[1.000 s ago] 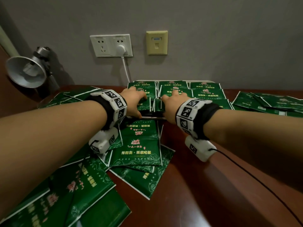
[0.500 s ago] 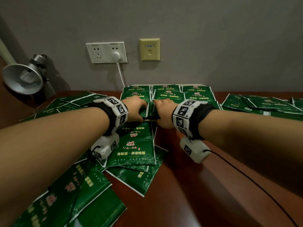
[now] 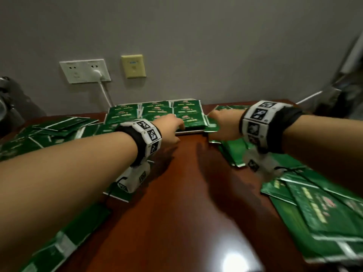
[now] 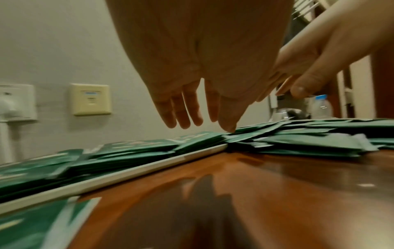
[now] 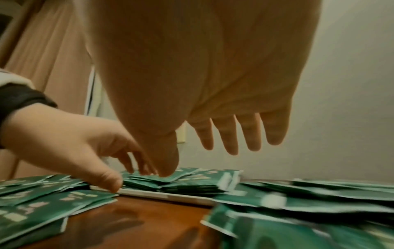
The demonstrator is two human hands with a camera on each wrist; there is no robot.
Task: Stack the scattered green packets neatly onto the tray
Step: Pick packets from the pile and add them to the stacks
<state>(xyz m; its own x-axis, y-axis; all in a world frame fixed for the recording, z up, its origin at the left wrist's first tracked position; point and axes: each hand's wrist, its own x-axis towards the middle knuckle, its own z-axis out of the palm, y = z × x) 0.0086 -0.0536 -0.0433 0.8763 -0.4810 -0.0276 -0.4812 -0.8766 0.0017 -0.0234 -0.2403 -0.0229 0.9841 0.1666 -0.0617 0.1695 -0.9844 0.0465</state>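
Observation:
A flat white tray (image 3: 188,132) stands against the wall, covered with rows of stacked green packets (image 3: 155,112). My left hand (image 3: 176,127) reaches over the tray's front right part with its fingers straight; the fingertips (image 4: 181,123) hover just above the stack (image 4: 132,148) and the thumb is near the rim (image 5: 170,196). My right hand (image 3: 216,122) is spread with nothing in it, right of the tray, above loose packets (image 3: 235,154). Its fingers (image 5: 232,148) hang straight over that pile (image 5: 319,192). Both palms are empty.
More loose green packets lie on the brown table at the left (image 3: 49,132) and near right (image 3: 324,209). A wall socket with a white plug (image 3: 86,72) and a yellow plate (image 3: 134,66) are behind the tray. Bare wood (image 3: 186,193) lies between my forearms.
Both hands have left the middle of the tray's front edge. The right hand has swung right over the loose pile, the left has slid to the tray's right part. My view turned right.

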